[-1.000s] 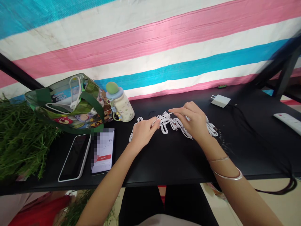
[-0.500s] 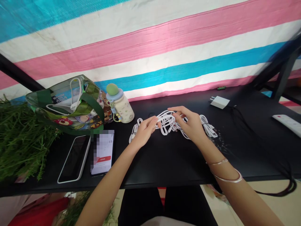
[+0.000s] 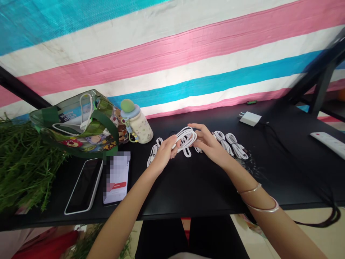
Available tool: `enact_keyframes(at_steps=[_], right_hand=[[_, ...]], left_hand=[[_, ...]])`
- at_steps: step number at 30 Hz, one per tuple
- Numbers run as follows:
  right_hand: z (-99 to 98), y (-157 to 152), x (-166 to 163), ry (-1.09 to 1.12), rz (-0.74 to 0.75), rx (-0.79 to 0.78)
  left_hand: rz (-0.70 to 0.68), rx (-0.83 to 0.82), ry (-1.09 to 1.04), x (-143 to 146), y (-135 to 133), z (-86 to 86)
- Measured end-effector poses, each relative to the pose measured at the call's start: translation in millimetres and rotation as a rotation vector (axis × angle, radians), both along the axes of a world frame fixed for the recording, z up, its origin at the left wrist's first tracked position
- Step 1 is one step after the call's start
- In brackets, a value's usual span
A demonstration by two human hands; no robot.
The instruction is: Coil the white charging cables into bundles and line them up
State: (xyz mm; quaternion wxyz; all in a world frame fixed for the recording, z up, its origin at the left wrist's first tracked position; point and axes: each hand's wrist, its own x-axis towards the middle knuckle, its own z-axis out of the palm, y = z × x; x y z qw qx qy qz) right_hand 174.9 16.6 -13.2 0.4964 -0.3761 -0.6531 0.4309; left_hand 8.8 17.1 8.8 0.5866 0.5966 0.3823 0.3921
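Note:
My left hand (image 3: pixel 164 154) pinches one end of a coiled white charging cable (image 3: pixel 188 136), lifted just above the black table. Around the coil's other end, my right hand (image 3: pixel 212 146) has its index finger stretched out and its thumb apart; whether it touches the loops I cannot tell. More white cable is partly hidden beneath the held coil. One bundled white cable (image 3: pixel 152 155) lies left of my left hand. To the right of my right hand, two more bundles (image 3: pixel 237 146) rest side by side.
Left on the black table (image 3: pixel 172 194) are two phones (image 3: pixel 84 187), a clear green bag (image 3: pixel 81 126), a cream bottle (image 3: pixel 141 127) and leafy greens (image 3: pixel 29 169). On the right lie a white charger plug (image 3: pixel 250 118), a black cord (image 3: pixel 285 145) and a white power strip (image 3: pixel 327 142).
My right hand has shifted slightly left and down, uncovering a cable bundle to its right. The coil stays in my left hand, its loops now showing more clearly. The view has moved slightly.

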Motion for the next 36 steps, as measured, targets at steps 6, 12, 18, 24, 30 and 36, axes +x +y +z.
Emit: enact_keyframes(at_steps=[6, 12, 18, 24, 30, 36], right_hand=[[7.6, -4, 0, 0.026, 0.013, -0.084], [9.0, -4, -6, 0.055, -0.126, -0.149], [9.4, -7, -12, -0.005, -0.180, -0.119], [13.8, -9, -15, -0.013, -0.252, -0.008], [14.1, -10, -13, -0.074, -0.291, 0.043], [18.6, -13, -13, -0.086, -0.237, 0.051]], left_hand=[[0.001, 0.052, 0.047, 0, 0, 0.1], [-0.060, 0.039, 0.060, 7, -6, -3.0], [-0.085, -0.023, 0.007, 9, -11, -5.9], [-0.092, -0.117, -0.009, 10, -12, -6.0], [-0.016, -0.133, 0.035, 12, -14, -0.4], [-0.017, -0.182, 0.043, 12, -12, 2.3]])
